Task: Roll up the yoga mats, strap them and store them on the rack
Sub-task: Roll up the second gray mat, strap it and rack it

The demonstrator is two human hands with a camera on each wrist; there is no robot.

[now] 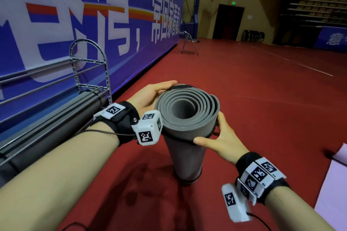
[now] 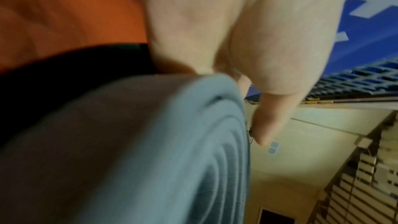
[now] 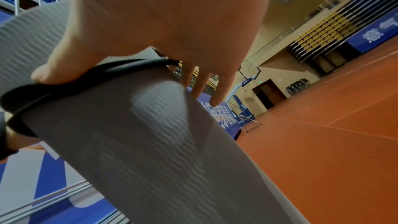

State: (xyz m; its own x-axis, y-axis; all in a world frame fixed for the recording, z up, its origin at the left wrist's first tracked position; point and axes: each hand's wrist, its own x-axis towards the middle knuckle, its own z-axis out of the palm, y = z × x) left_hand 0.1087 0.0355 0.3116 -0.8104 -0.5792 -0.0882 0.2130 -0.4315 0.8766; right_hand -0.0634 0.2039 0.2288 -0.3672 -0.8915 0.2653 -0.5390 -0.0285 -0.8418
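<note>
Now | left hand cups grey rolled mat | right hand pinches black strap | risk: strap slips off, roll loosens

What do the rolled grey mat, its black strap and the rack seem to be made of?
Rolled grey mat: apparently matte foam, thick soft layers, wavy ribbed skin.
Black strap: probably elastic or fabric; too blurred to say.
Rack: pale grey perforated frame, likely plastic, with shiny rails that look metal.
</note>
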